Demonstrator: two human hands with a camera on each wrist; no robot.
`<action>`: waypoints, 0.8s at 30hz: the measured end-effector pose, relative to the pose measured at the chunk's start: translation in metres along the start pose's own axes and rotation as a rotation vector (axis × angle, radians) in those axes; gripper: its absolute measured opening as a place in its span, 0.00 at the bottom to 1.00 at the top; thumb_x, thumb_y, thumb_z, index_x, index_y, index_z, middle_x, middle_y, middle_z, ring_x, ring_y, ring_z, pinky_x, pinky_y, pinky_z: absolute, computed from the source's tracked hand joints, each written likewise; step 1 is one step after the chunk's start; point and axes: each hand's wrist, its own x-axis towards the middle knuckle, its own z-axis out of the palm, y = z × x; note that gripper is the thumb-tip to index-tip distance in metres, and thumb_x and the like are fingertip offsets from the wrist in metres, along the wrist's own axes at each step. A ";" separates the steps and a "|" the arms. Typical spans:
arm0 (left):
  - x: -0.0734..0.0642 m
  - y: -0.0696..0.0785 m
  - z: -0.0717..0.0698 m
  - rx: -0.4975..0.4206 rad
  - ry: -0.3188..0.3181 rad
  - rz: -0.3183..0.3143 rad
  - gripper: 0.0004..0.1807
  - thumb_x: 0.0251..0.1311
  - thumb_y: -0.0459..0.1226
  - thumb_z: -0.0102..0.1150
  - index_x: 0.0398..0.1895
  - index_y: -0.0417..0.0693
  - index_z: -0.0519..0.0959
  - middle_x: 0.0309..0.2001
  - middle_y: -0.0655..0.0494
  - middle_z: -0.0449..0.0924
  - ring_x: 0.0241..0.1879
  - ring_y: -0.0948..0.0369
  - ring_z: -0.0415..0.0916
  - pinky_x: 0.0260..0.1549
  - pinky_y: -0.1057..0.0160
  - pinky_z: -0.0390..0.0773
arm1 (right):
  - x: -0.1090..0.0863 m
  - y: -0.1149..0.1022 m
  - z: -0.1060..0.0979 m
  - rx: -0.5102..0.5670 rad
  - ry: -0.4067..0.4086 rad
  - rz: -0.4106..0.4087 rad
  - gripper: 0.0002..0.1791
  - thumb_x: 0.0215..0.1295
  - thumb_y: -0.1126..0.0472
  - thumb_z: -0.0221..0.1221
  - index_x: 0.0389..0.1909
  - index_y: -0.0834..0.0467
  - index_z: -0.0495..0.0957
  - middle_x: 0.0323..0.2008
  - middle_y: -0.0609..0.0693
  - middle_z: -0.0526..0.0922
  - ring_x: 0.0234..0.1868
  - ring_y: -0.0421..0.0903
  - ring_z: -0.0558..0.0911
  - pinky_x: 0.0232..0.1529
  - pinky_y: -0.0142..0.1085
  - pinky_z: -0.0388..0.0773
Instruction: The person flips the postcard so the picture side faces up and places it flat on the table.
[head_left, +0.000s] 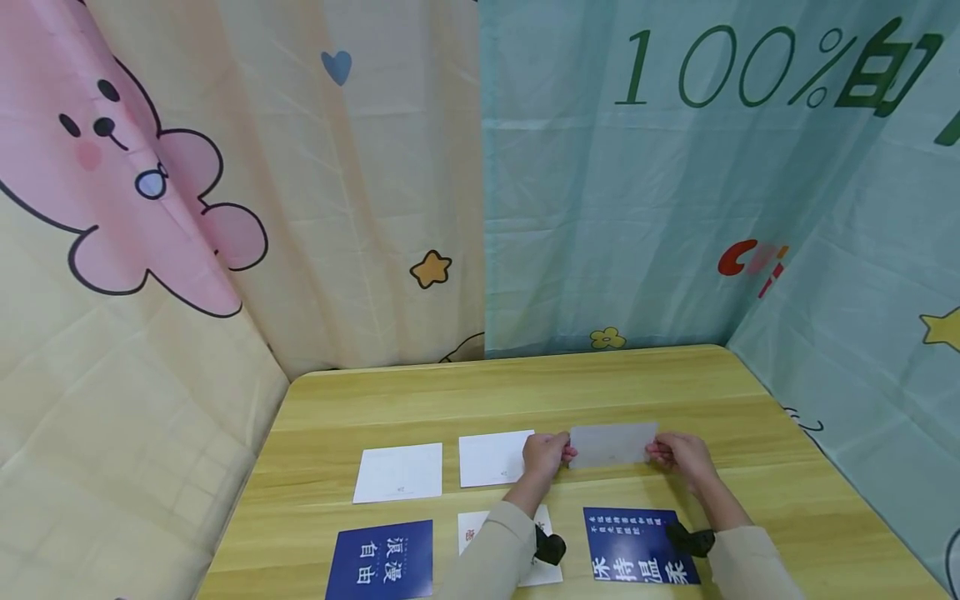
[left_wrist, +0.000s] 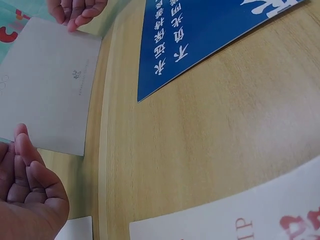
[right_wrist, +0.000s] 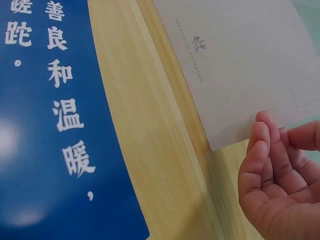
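Note:
A white postcard [head_left: 613, 444] is held by its two short ends above the back right part of the table. My left hand [head_left: 546, 456] pinches its left end, and my right hand [head_left: 684, 455] pinches the right end. The side facing me shows a small printed emblem [right_wrist: 198, 44] and a stamp box outline [right_wrist: 306, 92]. In the left wrist view the left hand [left_wrist: 30, 187] has its fingertips at one edge of the postcard [left_wrist: 47, 85]. Just left of my left hand, a white card [head_left: 491, 460] lies on the table, its right edge partly covered.
Another white card [head_left: 399, 473] lies farther left. Nearer me are a blue card [head_left: 382, 558] with white characters, a white card with red print [head_left: 471, 527] partly hidden by my left sleeve, and a second blue card [head_left: 630, 546]. Printed curtains [head_left: 600, 208] stand behind the wooden table [head_left: 495, 392].

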 end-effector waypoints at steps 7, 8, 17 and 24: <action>-0.002 0.000 -0.004 0.006 -0.019 0.003 0.10 0.50 0.31 0.55 0.18 0.34 0.80 0.16 0.52 0.79 0.17 0.62 0.77 0.21 0.67 0.76 | -0.005 0.001 -0.001 -0.021 -0.003 -0.012 0.15 0.66 0.66 0.47 0.37 0.77 0.74 0.26 0.52 0.81 0.27 0.42 0.79 0.31 0.32 0.77; -0.001 -0.001 -0.004 0.007 -0.023 0.008 0.09 0.50 0.31 0.55 0.19 0.34 0.80 0.16 0.52 0.79 0.17 0.60 0.78 0.22 0.66 0.77 | -0.006 0.001 -0.002 -0.021 -0.005 -0.014 0.15 0.66 0.66 0.47 0.37 0.77 0.74 0.26 0.52 0.82 0.27 0.43 0.79 0.31 0.32 0.77; -0.001 -0.006 -0.007 0.002 -0.069 0.052 0.10 0.54 0.31 0.56 0.21 0.33 0.81 0.17 0.50 0.79 0.17 0.61 0.78 0.23 0.64 0.78 | -0.009 0.003 -0.005 -0.093 -0.009 -0.034 0.14 0.63 0.67 0.48 0.34 0.76 0.76 0.26 0.54 0.82 0.27 0.45 0.80 0.31 0.35 0.77; -0.005 -0.006 -0.010 0.060 -0.103 0.063 0.10 0.54 0.31 0.56 0.21 0.33 0.82 0.17 0.52 0.79 0.15 0.66 0.75 0.23 0.64 0.78 | -0.012 0.008 -0.008 -0.129 -0.018 -0.057 0.13 0.62 0.68 0.48 0.33 0.77 0.76 0.26 0.55 0.82 0.26 0.42 0.80 0.30 0.34 0.78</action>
